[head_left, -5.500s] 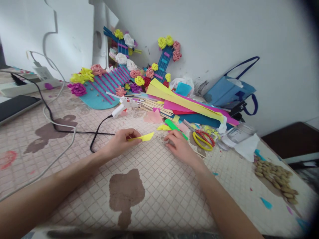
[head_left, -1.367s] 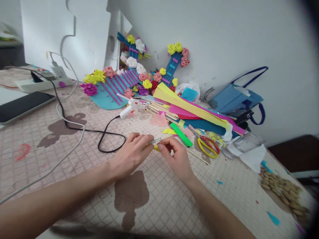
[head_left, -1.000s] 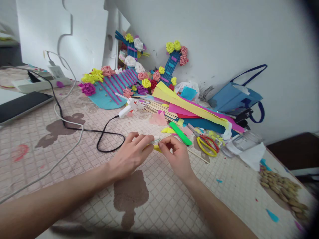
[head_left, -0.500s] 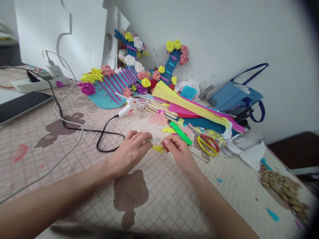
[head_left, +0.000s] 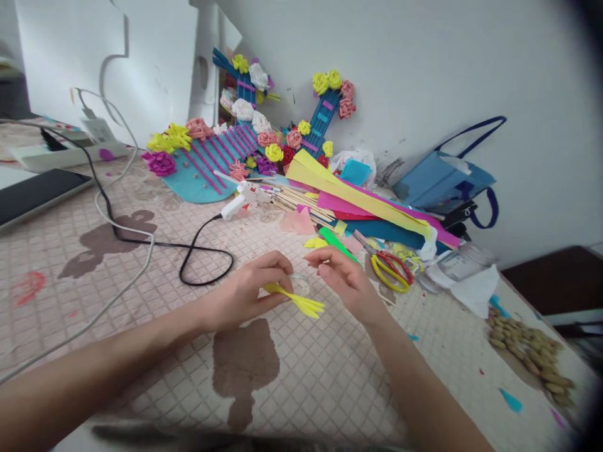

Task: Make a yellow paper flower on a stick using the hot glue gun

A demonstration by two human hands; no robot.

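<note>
My left hand [head_left: 247, 294] is closed in a pinch on a small yellow paper piece [head_left: 301, 303] whose free end is cut into thin strips that fan out to the right. My right hand [head_left: 347, 282] hovers just right of the paper, apart from it, with its fingers loosely spread and nothing visible in them. A small clear object [head_left: 299, 284] that I cannot make out shows between the two hands. Both hands are above the pink quilted tablecloth [head_left: 292, 376].
A white glue gun [head_left: 240, 198] with a black cord [head_left: 188, 246] lies behind the hands. Right of them are a green strip [head_left: 335, 242], yellow-and-red scissors [head_left: 390, 270], stacked coloured paper sheets [head_left: 362, 202], a blue bag [head_left: 443, 179] and peanuts [head_left: 527, 348]. Paper-flower crafts [head_left: 207, 157] stand at the back.
My right hand has let go of the yellow paper and opened, moving slightly right. My left hand has lowered the paper, whose cut strips now fan out.
</note>
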